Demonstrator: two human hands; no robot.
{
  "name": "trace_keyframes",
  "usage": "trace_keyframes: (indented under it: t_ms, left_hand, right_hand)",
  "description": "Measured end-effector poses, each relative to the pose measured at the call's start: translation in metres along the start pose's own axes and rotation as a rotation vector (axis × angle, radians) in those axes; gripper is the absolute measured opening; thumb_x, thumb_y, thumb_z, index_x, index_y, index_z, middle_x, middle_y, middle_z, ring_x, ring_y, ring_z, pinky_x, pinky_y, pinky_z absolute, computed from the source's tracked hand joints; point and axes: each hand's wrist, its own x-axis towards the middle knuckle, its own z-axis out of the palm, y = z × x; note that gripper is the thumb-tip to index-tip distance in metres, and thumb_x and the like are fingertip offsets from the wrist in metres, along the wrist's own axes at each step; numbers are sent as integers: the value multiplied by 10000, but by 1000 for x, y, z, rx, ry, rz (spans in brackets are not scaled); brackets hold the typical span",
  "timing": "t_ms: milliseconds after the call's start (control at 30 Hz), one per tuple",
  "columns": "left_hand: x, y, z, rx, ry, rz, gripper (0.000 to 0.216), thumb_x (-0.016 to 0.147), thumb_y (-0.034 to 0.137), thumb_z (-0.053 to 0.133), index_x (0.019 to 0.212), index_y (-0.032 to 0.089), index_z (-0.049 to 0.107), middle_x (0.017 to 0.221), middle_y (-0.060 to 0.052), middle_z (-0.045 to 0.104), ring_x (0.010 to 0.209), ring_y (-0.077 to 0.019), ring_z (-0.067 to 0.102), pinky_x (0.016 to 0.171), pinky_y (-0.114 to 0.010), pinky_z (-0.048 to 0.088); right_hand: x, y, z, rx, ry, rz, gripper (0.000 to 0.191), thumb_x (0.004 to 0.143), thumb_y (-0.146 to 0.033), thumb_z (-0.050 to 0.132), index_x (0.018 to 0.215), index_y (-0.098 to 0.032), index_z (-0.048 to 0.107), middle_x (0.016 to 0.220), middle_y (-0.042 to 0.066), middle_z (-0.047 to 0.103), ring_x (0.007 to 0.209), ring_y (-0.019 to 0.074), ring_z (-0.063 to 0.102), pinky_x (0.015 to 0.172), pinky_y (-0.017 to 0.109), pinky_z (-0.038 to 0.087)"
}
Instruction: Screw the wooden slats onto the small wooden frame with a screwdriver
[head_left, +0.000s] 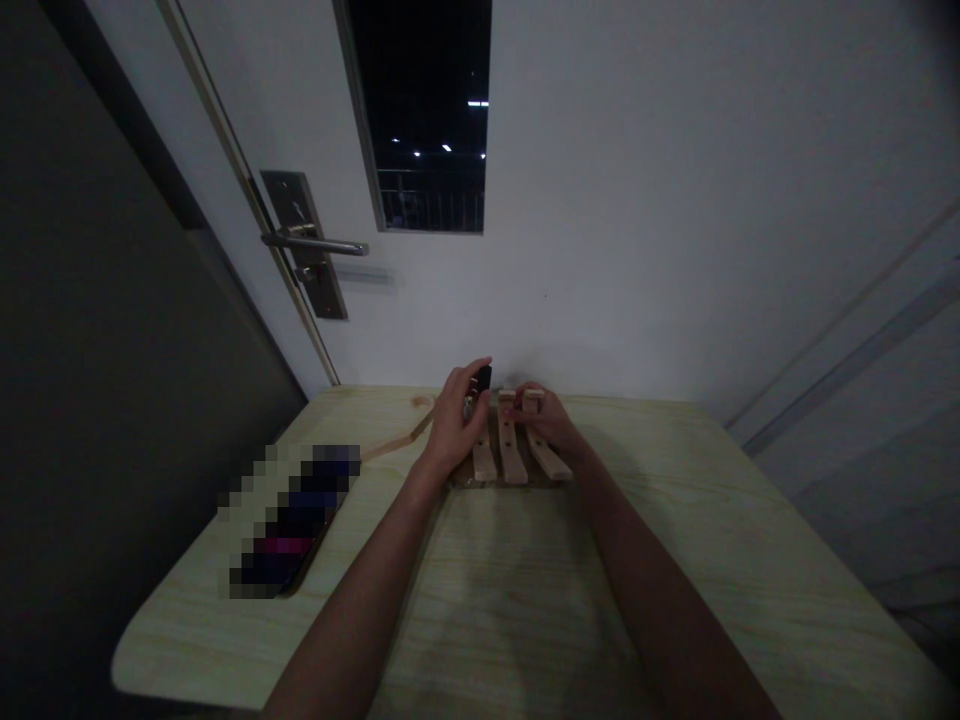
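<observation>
Three wooden handles [512, 462] with dark rivet-like dots lie side by side over a brown base [517, 480] near the table's far edge. What they belong to is hard to make out in the dim light. At their left, my left hand [452, 420] is closed around a small black object [482, 379], with the thumb beside the leftmost handle. My right hand [553, 418] reaches in from the other side. Its fingers curl round the upper end of the rightmost handle [553, 462], and a fingertip comes close to the middle one.
A pale wood-grain table [480, 600] stands against a white door [637, 200] with a metal lever handle [322, 243] and a dark window [427, 110]. On the left lies a pixelated phone-like device [300, 525]. A thin wooden strip [390, 445] runs from it towards my left hand.
</observation>
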Motion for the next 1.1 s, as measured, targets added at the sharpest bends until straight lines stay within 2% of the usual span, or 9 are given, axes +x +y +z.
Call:
trace_keyframes:
  t_ms: [100, 300, 400, 567, 800, 1100]
  left_hand:
    - [0, 0, 1, -4, 23, -14, 383, 882, 259, 550, 1253, 277, 461, 1069, -54, 524, 918, -159, 543, 795, -324, 508]
    - [1, -7, 0, 89, 88, -10, 387, 903, 220, 514, 1281, 264, 443, 1037, -57, 513, 843, -137, 546, 764, -316, 516]
    - [0, -10, 1, 45, 89, -45, 422, 898, 222, 526, 1301, 281, 415, 1072, -65, 533, 817, -130, 569, 742, -311, 526]
    - [-1, -8, 3, -43, 77, -94, 323, 892, 235, 535, 1208, 264, 477, 1096, -66, 578, 851, -133, 603, 735, -296, 545]
    - [2, 1, 1, -29, 75, 2, 288, 891, 216, 523, 1178, 243, 531, 1104, -64, 577, 947, -151, 587, 793, -310, 543]
    - [3, -2, 1, 8, 119, -23, 348, 807, 217, 653, 1138, 240, 551, 967, -32, 576, 806, -128, 577, 728, -289, 533]
  right_hand:
    - [-1, 0, 0, -14, 7, 9, 373, 533, -384, 784, 736, -197, 534, 683, -30, 562, 625, 119, 499, 596, 262, 408]
    - [-1, 0, -2, -23, 3, 0, 377, 528, -375, 793, 745, -193, 544, 695, -29, 563, 627, 114, 497, 593, 255, 406]
    - [0, 1, -2, -26, 3, 1, 385, 527, -382, 795, 759, -200, 548, 697, -27, 572, 628, 119, 502, 594, 257, 412]
    - [-1, -1, -1, -33, 4, -14, 364, 540, -392, 788, 744, -201, 554, 695, -25, 570, 635, 124, 506, 602, 262, 423]
    - [1, 0, -1, -10, -3, 10, 391, 515, -385, 799, 746, -200, 544, 687, -35, 567, 630, 119, 507, 608, 261, 422]
    - [0, 1, -1, 1, -12, 14, 380, 526, -372, 796, 752, -197, 545, 696, -29, 573, 625, 115, 511, 592, 255, 428]
